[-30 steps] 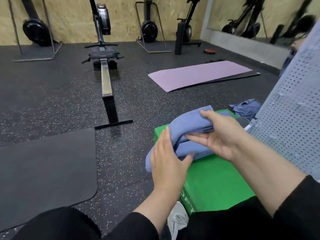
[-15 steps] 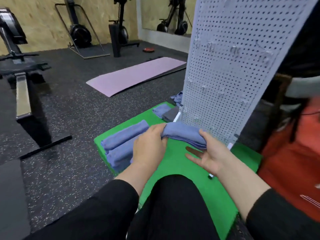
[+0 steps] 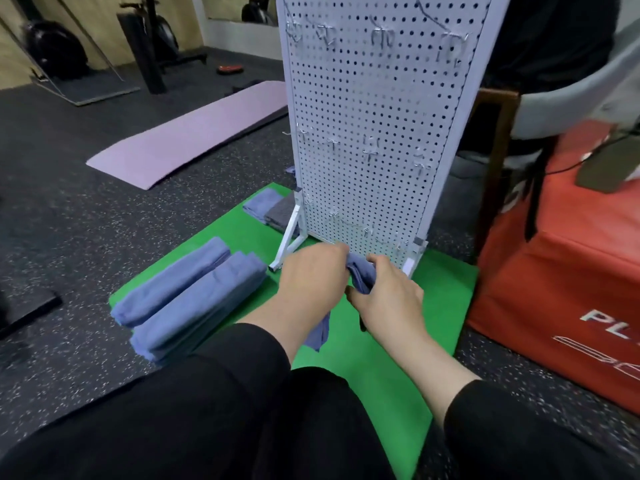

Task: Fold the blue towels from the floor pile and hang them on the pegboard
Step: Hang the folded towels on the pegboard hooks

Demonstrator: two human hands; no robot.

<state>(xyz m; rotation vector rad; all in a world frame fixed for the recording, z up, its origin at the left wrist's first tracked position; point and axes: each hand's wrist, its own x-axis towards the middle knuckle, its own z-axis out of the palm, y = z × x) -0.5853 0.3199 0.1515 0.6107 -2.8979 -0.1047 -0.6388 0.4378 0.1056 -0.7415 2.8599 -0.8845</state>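
A white pegboard (image 3: pixel 377 133) with metal hooks stands upright on a green mat (image 3: pixel 398 341). My left hand (image 3: pixel 311 275) and my right hand (image 3: pixel 391 292) both grip one folded blue towel (image 3: pixel 362 277) right in front of the pegboard's bottom edge; a corner of the towel hangs below my left wrist. Two folded blue towels (image 3: pixel 187 296) lie side by side on the mat's left part. Another blue towel next to a grey one (image 3: pixel 266 206) lies flat by the pegboard's left foot.
A red padded box (image 3: pixel 561 271) stands close on the right, with a wooden chair leg (image 3: pixel 495 150) behind it. A pink yoga mat (image 3: pixel 194 133) lies on the dark rubber floor at the back. Gym machines line the far wall. My black-clad knees fill the foreground.
The view swung right, from the floor to the pegboard. Both hands lifted one folded towel off the stack and carried it to the pegboard's base; my right hand closed on it.
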